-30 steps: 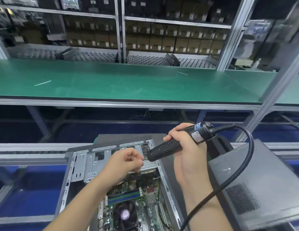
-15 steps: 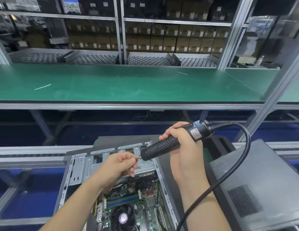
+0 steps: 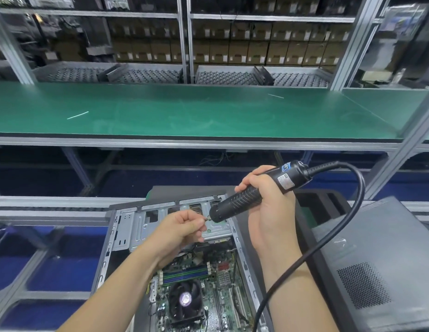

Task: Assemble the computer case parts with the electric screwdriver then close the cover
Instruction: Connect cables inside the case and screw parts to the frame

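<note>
one electric screwdriver [image 3: 251,192] slanted, tip down-left, right hand [image 3: 268,202] gripping.

my left hand [image 3: 182,227] and right hand [image 3: 268,209] are both bare; no gloves, no rings, no watch or strap at either wrist; both forearms are uncovered as far down as the bottom edge, no sleeve or cuff showing; my nails are short and plain where they show; nothing else of me is in view
</note>
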`<state>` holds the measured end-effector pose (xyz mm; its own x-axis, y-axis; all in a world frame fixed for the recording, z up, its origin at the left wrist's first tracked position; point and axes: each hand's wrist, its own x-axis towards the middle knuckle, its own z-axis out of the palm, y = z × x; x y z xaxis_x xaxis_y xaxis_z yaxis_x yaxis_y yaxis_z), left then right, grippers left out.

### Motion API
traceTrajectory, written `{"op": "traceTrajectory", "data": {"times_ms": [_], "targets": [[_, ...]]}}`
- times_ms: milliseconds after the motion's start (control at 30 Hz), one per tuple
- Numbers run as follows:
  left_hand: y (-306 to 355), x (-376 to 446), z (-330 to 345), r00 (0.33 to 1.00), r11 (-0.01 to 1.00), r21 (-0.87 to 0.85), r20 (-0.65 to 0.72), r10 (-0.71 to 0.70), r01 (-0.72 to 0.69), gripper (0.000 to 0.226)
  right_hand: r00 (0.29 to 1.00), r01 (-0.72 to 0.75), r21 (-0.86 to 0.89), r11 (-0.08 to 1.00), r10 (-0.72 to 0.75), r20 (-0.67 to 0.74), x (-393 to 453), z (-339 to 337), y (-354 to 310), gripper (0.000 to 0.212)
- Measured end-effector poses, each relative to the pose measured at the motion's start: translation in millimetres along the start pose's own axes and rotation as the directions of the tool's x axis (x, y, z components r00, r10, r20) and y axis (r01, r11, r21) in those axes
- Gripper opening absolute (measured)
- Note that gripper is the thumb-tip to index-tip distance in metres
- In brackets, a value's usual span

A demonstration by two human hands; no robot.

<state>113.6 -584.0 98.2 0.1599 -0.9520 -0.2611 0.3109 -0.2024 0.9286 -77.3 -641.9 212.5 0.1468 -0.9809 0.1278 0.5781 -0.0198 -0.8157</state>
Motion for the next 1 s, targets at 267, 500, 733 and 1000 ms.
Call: {"op": "traceTrajectory", "data": {"times_ms": [267,500,733,1000], "targets": [[-21.0,1.1,-2.1,0.996,0.875,-0.480,-0.025,-0.087,0.065,0.008,0.997,-0.068,0.005,0.998,0.067,0.025,0.9,8.6,8.9,0.016],[-20.4,-3.6,26.3,0.995,0.598,-0.802,-0.061,-0.077,-0.003,0.014,0.997,-0.040,0.026,0.999,0.039,0.060,3.4,20.6,13.2,0.020],[-48.9,-19.5,23.5,0.907,0.702,-0.712,-0.307,-0.289,-0.017,0.052,0.995,-0.055,-0.060,0.997,0.060,0.075,9.0,21.9,20.1,0.020],[-86.4,-8.6,13.6,0.852,0.686,-0.728,-0.350,-0.389,0.014,0.095,0.990,-0.071,-0.256,0.964,0.099,0.097,13.8,23.3,50.8,0.021]]}}
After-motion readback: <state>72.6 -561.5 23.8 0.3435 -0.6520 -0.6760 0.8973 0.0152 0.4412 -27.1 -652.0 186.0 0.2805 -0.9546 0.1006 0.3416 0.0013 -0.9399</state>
